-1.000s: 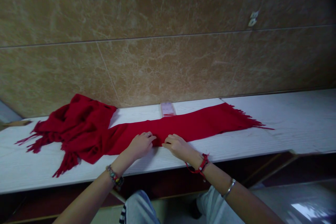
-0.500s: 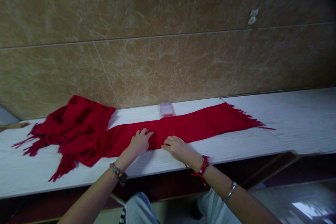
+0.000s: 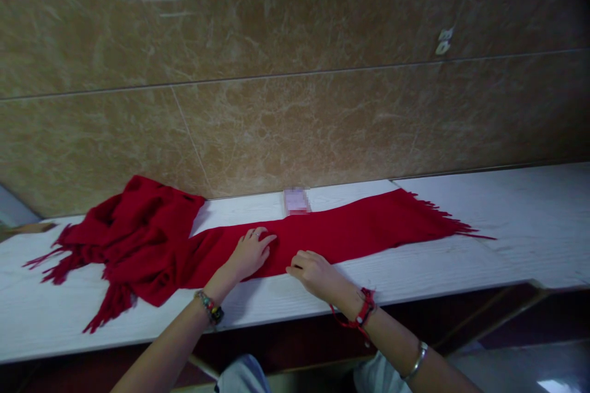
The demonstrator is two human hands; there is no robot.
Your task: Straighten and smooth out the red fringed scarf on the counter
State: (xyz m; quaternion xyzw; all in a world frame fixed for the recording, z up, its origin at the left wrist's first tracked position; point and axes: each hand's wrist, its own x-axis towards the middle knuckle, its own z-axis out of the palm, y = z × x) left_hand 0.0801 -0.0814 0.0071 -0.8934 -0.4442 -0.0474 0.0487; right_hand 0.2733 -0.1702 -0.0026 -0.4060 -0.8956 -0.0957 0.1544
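Observation:
A red fringed scarf [image 3: 353, 230] lies along the white wood-grain tabletop. Its right part is spread into a long flat band with the fringe at the far right, while the left part is bunched in a loose heap. My left hand [image 3: 252, 253] rests on the band near its middle, fingers spread over the cloth. Close by on the right, my right hand [image 3: 316, 271] has its fingers curled at the scarf's near edge, seemingly pinching it; the fingertips are partly hidden.
A small pale, blurred packet [image 3: 296, 201] stands between the scarf and the marble-patterned wall [image 3: 295, 129]. At the far left lies a brown object [image 3: 34, 228]. The table's front edge runs close below my hands, with dark open shelving beneath.
The view has tilted up slightly, so everything sits a little lower. My left hand has shifted slightly away from the near edge over the cloth; my right hand stays at the edge.

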